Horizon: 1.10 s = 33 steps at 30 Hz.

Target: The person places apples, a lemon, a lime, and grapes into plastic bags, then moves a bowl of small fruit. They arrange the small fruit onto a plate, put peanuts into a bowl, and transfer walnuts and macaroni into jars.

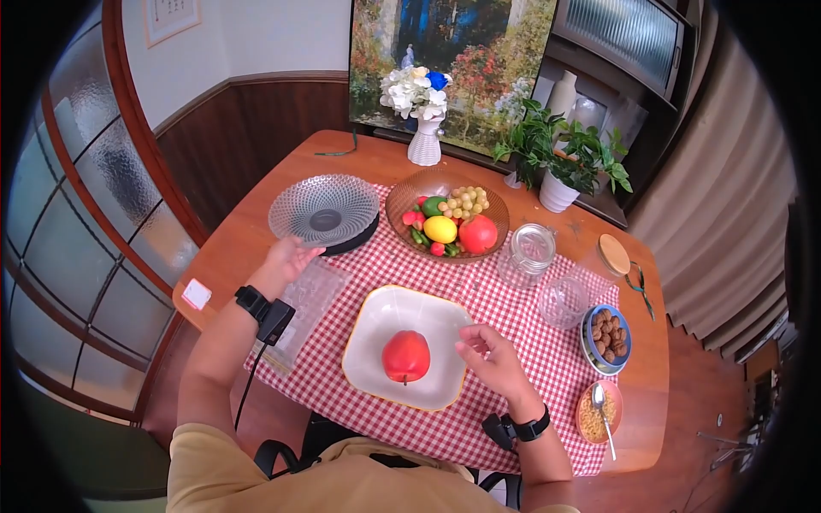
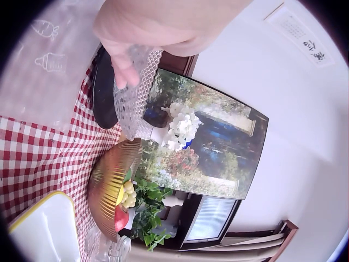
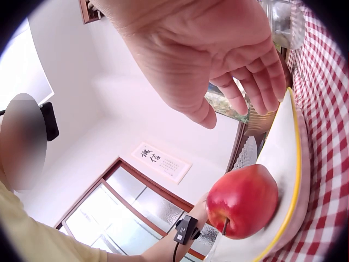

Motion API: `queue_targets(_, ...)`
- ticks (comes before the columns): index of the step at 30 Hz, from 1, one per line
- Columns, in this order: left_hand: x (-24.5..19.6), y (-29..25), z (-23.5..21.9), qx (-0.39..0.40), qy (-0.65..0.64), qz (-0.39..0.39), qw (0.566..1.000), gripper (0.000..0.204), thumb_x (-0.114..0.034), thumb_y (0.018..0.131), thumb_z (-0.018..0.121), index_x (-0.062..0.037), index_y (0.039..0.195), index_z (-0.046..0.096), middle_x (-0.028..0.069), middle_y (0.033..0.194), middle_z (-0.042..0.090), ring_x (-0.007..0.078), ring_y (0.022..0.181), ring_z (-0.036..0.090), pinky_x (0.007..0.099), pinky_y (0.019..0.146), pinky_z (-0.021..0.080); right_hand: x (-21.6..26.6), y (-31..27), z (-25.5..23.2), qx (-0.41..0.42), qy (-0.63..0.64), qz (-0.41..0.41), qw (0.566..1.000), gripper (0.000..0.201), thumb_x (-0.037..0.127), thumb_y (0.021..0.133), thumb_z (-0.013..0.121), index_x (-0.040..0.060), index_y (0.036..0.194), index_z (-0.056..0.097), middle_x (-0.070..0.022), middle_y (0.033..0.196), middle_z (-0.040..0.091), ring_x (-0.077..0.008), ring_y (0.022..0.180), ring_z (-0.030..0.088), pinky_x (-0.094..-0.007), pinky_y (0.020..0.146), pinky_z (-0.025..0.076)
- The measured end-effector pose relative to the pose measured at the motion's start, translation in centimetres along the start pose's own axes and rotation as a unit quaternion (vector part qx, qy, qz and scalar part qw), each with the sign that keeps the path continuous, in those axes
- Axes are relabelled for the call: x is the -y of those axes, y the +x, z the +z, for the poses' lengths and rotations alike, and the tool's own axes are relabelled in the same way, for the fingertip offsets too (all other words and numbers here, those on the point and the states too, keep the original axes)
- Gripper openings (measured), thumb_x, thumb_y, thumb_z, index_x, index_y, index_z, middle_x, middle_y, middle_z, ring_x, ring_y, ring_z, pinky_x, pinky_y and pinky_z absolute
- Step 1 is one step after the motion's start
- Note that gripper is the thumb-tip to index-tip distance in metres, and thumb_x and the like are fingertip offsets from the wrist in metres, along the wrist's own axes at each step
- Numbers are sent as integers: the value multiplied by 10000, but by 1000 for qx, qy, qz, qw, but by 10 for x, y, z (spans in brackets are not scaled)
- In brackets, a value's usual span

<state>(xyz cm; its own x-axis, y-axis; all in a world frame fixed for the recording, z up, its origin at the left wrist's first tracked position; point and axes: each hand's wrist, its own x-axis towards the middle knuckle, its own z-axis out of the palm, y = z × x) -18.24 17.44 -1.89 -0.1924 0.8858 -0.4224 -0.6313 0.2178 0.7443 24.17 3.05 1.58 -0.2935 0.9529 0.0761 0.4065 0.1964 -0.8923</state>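
Head view: the left hand (image 1: 292,256) pinches the near rim of the glass bowl (image 1: 325,205), which sits over a black plate (image 1: 357,241); the left wrist view shows its fingers against the glass side. Whether bowl and plate touch, I cannot tell. The right hand (image 1: 494,359) is empty, its fingers loosely bent and slightly parted at the right edge of the white dish (image 1: 372,316) — contact with that edge is unclear. Inside the dish lies the red apple (image 1: 405,355), stem towards the person and apart from both hands. A clear bag (image 1: 312,312) lies left of the dish on the checked cloth (image 1: 522,419). Beyond the dish stands the amber bowl (image 1: 499,209) of fruit — grapes (image 1: 464,203) and a lemon (image 1: 440,229) among it — with a jar (image 1: 526,256) to its right.
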Motion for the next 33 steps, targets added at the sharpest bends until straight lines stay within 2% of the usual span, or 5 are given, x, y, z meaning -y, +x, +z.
queue_targets(6, 9, -6, 6, -17, 1, -9, 1000, 369, -40, 944, 407, 112, 1268, 318, 338, 1208, 461, 414, 1035, 588, 388, 901, 553, -4, -3, 5, 0, 19, 27, 999, 251, 158, 887, 665, 3, 1074, 602, -35, 932, 623, -97, 813, 581, -255, 751, 504)
queue_targets(12, 10, 1, 1, 5, -23, -32, 999, 359, -32, 963, 395, 92, 1285, 296, 332, 1241, 429, 433, 1068, 569, 395, 898, 563, 0, -2, 14, -10, -24, -46, 999, 360, 264, 857, 690, 6, 1090, 600, -143, 991, 636, -222, 892, 633, -306, 775, 513)
queue_targets(24, 12, -9, 14, 9, 10, -79, 997, 352, -19, 958, 417, 111, 1264, 302, 331, 1226, 476, 415, 1077, 578, 393, 914, 558, 25, -10, 31, 120, -120, -86, 982, 766, 420, 746, 780, 9, 1297, 441, -216, 1236, 515, -330, 1080, 577, -396, 910, 488)
queue_targets(30, 15, -80, 53, -3, 159, -84, 984, 358, -205, 995, 410, 90, 1195, 441, 221, 1091, 617, 293, 1035, 627, 371, 841, 548, 26, -10, 38, 136, -139, -87, 977, 813, 413, 738, 781, 12, 1333, 399, -228, 1248, 498, -370, 1155, 524, -410, 989, 435)
queue_targets(33, 46, -102, 41, 86, 260, 8, 962, 402, -276, 970, 488, 37, 1220, 460, 171, 1032, 635, 279, 959, 638, 359, 836, 523, 24, -9, 41, 132, -133, -90, 978, 809, 402, 741, 779, 11, 1337, 395, -225, 1249, 494, -368, 1176, 507, -406, 996, 428)
